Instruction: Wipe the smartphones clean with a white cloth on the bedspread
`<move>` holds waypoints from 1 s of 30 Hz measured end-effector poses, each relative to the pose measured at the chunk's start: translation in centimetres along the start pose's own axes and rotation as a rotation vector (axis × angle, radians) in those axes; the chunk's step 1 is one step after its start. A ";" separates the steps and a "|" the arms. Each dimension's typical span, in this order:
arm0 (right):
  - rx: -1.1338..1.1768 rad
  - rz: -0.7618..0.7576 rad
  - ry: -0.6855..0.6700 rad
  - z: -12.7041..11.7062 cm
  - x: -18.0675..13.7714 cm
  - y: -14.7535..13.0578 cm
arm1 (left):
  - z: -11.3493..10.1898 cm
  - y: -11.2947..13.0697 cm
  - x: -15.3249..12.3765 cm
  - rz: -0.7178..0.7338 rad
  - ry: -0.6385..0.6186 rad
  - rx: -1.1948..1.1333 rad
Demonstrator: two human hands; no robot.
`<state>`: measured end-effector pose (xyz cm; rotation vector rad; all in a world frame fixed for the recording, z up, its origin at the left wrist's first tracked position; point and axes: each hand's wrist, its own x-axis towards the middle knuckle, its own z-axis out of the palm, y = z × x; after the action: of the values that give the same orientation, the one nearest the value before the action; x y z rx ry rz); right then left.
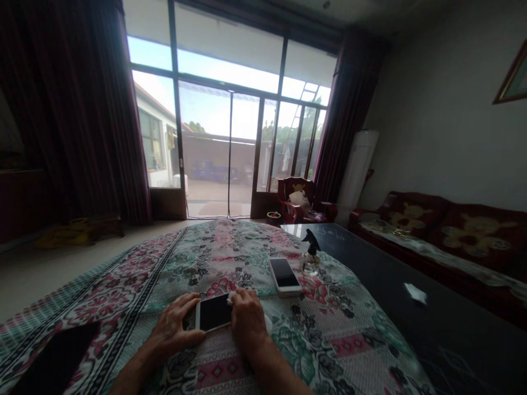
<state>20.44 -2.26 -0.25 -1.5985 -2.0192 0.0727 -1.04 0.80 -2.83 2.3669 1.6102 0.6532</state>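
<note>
Through the head camera I have my left hand [179, 323] bracing the left end of a dark-screened smartphone [214, 313], fingers at its upper corner and thumb along the lower edge, so the phone sits gripped between them. My right hand [247, 318] pinches a white wad [230, 299], probably tissue, against the phone's upper right corner. The phone lies at a slight tilt on the floral tablecloth [218, 370], right between my two hands.

What worries me is the hold: if my left thumb eases while the right hand presses, the phone could skate over the cloth or drag it into folds. Should the wad slip, bare fingertips would probably smear the glass.

Just beyond my right hand lies a white-framed smartphone [285, 274], with a trigger spray bottle [310, 262] upright close by. A wide sweep to the right could nudge that phone or topple the bottle, and any liquid might then run onto it.
</note>
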 end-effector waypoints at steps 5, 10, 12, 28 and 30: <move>-0.040 0.066 -0.002 -0.5 -0.2 0.5 | -0.2 0.2 -0.1 -0.008 0.001 -0.003; 0.032 -0.079 -0.087 0.9 -1.2 -1.7 | -0.1 0.1 -0.1 0.005 0.018 -0.016; 0.073 -0.187 -0.129 1.2 -1.6 -2.6 | -0.1 0.1 -0.1 0.012 0.015 -0.005; -0.022 0.057 -0.019 -1.7 0.1 0.8 | -0.9 -1.5 -0.6 0.033 -0.153 -0.050; -0.021 0.038 -0.023 -1.4 -0.1 0.3 | -0.9 -1.7 -0.7 0.029 -0.178 -0.060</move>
<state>21.39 -2.71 0.80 -1.6568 -2.0133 0.0847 -3.11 0.76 -2.95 2.3354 1.4647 0.4739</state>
